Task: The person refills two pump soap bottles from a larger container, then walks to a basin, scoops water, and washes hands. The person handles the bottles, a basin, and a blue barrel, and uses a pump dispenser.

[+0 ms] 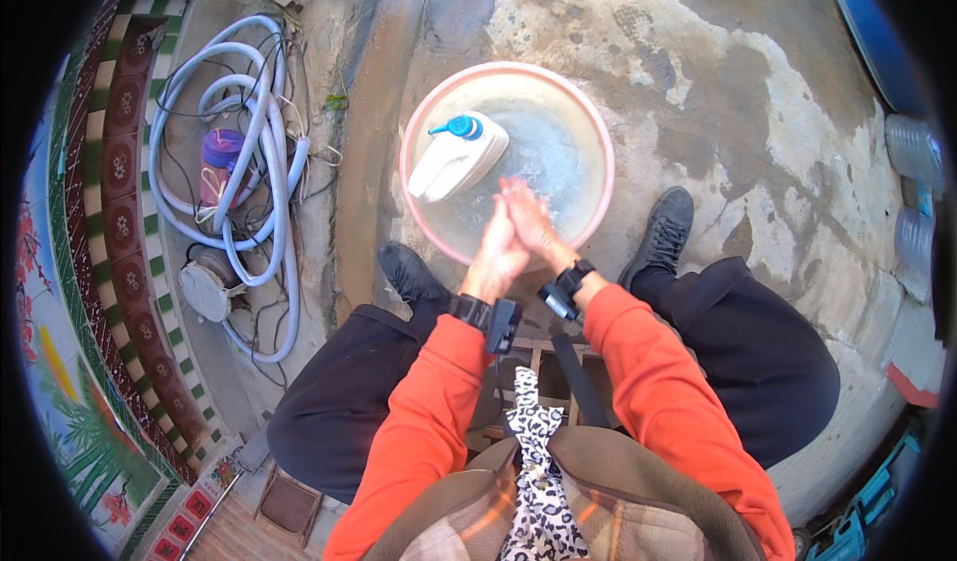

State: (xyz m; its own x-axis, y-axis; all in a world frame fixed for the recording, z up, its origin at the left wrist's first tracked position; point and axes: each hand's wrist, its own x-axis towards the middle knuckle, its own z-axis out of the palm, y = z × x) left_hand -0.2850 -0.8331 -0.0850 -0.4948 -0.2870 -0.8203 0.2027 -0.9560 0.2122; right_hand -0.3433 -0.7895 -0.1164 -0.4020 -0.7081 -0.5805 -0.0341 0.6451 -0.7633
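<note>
My left hand [501, 248] and my right hand [531, 221] are pressed together, palm to palm, above the near part of a round plastic basin [607, 158] with a pink rim. Both look wet, and the fingers overlap and blur. Whatever may lie between the palms is hidden. Disturbed, bubbly water [549, 142] fills the bottom of the basin. To the left of my fingers, a white plastic jug [467, 158] with a blue pump top [463, 126] leans inside the basin, apart from my hands.
A coiled pale-blue hose [280, 187] lies tangled with thin cords on the left, around a purple-lidded container [222, 149] and a round motor-like device [205, 288]. My dark shoes [662, 228] flank the basin on partly wet concrete [710, 112]. Clear plastic containers [914, 149] stand at far right.
</note>
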